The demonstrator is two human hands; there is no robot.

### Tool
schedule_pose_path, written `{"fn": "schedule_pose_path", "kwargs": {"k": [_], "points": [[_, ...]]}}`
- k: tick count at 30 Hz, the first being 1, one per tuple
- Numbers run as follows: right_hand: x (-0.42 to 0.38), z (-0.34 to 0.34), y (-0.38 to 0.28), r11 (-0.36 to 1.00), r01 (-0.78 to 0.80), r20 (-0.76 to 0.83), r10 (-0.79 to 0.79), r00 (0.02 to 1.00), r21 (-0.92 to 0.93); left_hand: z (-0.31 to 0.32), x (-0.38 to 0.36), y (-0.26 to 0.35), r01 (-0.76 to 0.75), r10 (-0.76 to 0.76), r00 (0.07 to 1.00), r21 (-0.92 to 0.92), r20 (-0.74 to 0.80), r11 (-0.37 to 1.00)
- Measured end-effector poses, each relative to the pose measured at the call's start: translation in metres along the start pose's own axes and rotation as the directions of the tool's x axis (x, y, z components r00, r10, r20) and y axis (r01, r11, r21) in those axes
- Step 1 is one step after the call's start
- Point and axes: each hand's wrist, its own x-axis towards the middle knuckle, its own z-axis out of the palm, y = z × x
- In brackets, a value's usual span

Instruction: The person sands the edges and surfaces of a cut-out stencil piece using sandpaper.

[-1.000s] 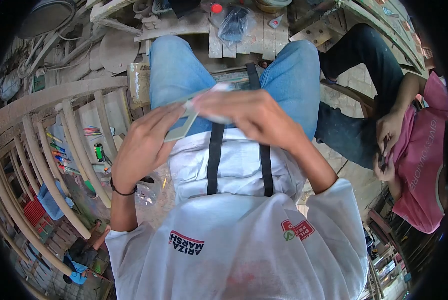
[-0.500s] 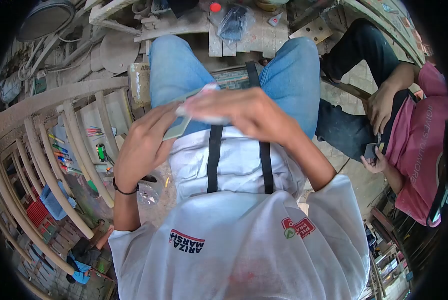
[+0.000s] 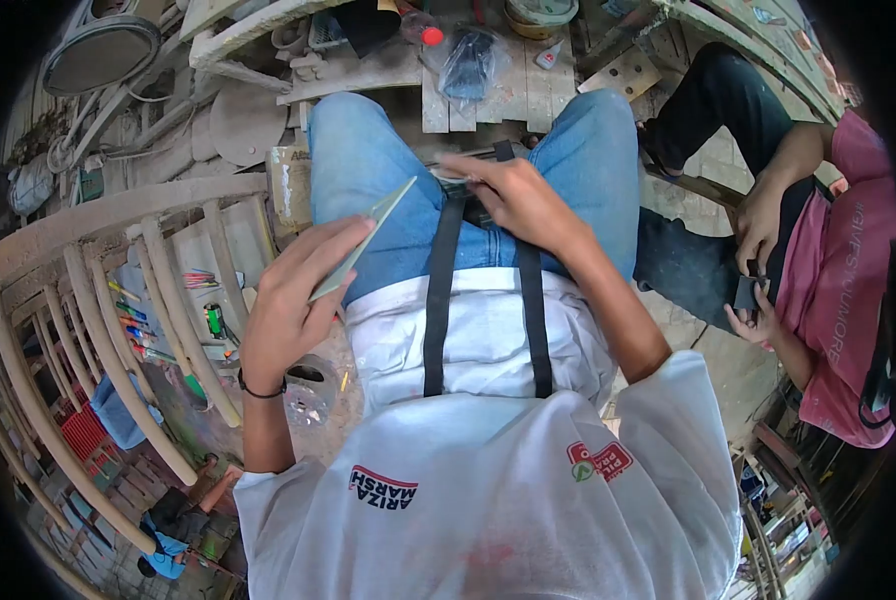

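Note:
A thin, pale green flat piece (image 3: 368, 240) stands tilted in my left hand (image 3: 293, 285), gripped between the thumb and the fingers. It has a straight edge and a pointed upper corner. Between my knees, my right hand (image 3: 523, 200) is over my lap, its fingers bent together and pointing left. A small whitish-grey thing (image 3: 452, 183) shows under those fingertips, too blurred to name. Two black straps (image 3: 448, 290) run down over my white shirt and jeans close to the right hand.
To the left stands a slatted wooden frame (image 3: 118, 200), with pens and a green can (image 3: 215, 320) behind its slats. Ahead is a low wooden bench (image 3: 434, 110) bearing a plastic bag (image 3: 471, 65). On the right sits a person in a pink shirt (image 3: 838, 290), holding a small dark block (image 3: 751, 292).
My right hand has moved off the green piece, forward and right, toward my lap. My left hand has kept hold of the piece, which now stands more steeply tilted and uncovered.

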Motion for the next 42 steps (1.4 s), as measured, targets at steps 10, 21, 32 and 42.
{"fn": "schedule_pose_path", "kwargs": {"k": [10, 21, 32, 42], "points": [[0.026, 0.016, -0.042, 0.862, 0.018, -0.072, 0.021, 0.997, 0.507, -0.002, -0.009, -0.010, -0.122, 0.085, 0.961, -0.129, -0.263, 0.984], [0.042, 0.008, -0.089, 0.891, 0.427, -0.270, -0.378, 0.886, 0.156, -0.021, -0.025, -0.013, 0.206, -0.234, 0.875, -0.113, -0.423, 0.972], [0.044, 0.006, -0.122, 0.850, 0.522, -0.091, -0.527, 0.845, -0.072, -0.013, -0.007, -0.003, 0.269, -0.237, 0.923, 0.066, -0.304, 0.961], [0.031, 0.022, -0.083, 0.905, 0.414, -0.414, -0.340, 0.844, 0.100, 0.002, -0.007, 0.002, 0.304, -0.371, 0.841, -0.224, -0.394, 0.926]]}}
